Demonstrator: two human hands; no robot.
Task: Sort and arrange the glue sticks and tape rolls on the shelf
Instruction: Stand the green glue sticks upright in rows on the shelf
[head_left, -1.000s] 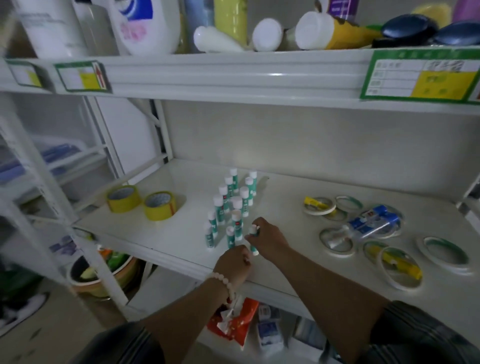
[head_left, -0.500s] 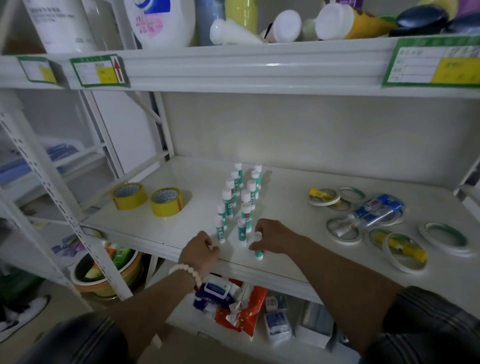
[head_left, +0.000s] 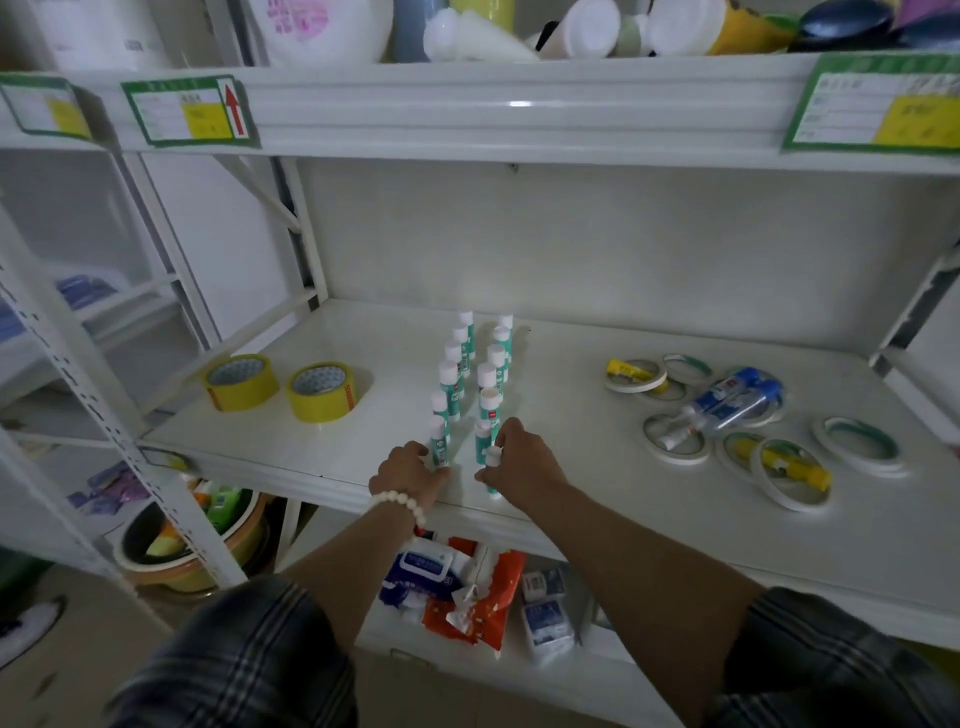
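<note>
Several green-and-white glue sticks (head_left: 451, 385) stand upright in two rows on the white shelf (head_left: 582, 467). My left hand (head_left: 408, 472) pinches the base of the front stick of the left row (head_left: 438, 446). My right hand (head_left: 522, 462) grips the front stick of the right row (head_left: 492, 470) near the shelf's front edge. Two yellow tape rolls (head_left: 240, 382) (head_left: 323, 391) sit side by side at the left. Several thin white tape rolls (head_left: 675, 439) lie scattered flat at the right.
Blue-capped glue bottles (head_left: 730, 405) and yellow tubes (head_left: 789, 461) lie among the thin rolls. The upper shelf (head_left: 519, 104) overhangs with bottles on it. Wipe packs (head_left: 457, 587) fill the lower shelf. A basin (head_left: 192, 551) sits low at the left.
My left hand has moved up from the shelf edge onto the front-left glue stick. My right hand stays on the front-right stick. The view has shifted slightly upward.
</note>
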